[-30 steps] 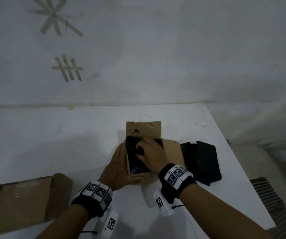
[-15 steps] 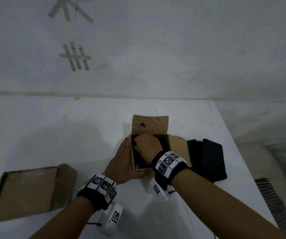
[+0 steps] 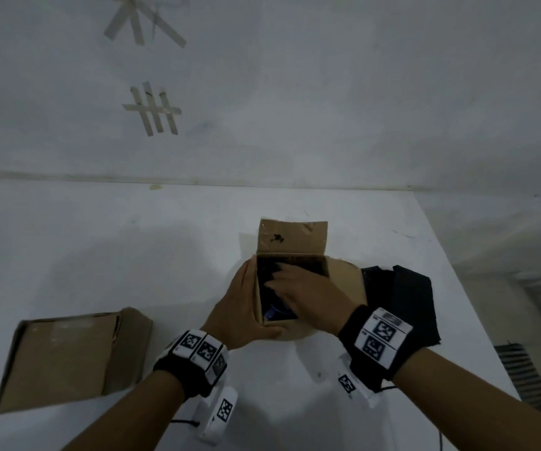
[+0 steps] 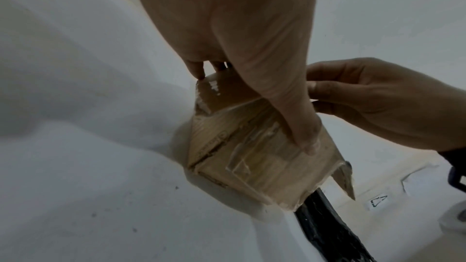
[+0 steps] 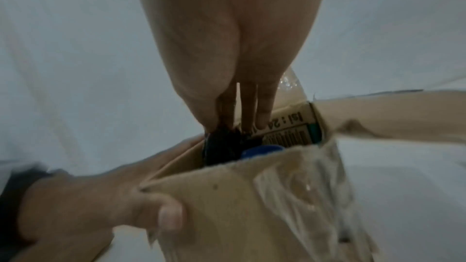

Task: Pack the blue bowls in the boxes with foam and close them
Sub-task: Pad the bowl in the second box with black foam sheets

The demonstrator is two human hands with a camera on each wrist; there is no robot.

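A: Where's the blue bowl (image 5: pixel 262 150)?

B: Down in the open box (image 3: pixel 290 330) on the bench (image 3: pixel 132 255); the right hand (image 3: pixel 308 297) pinches black foam (image 5: pixel 221 144) beside it; the left hand (image 3: pixel 243 307) grips the box's side.

A: Handling?

B: Foam's likely soft, compressible; the bowl looks rigid, so push on the foam; brace the thin cardboard walls.

Small brown cardboard box (image 3: pixel 292 327) sits upright on the white bench (image 3: pixel 132 242), flaps open. Black foam (image 5: pixel 221 152) is stuffed inside over a blue bowl (image 5: pixel 262 151). More black foam pieces (image 3: pixel 402 304) lie just right; second box (image 3: pixel 67 356) lies at left.
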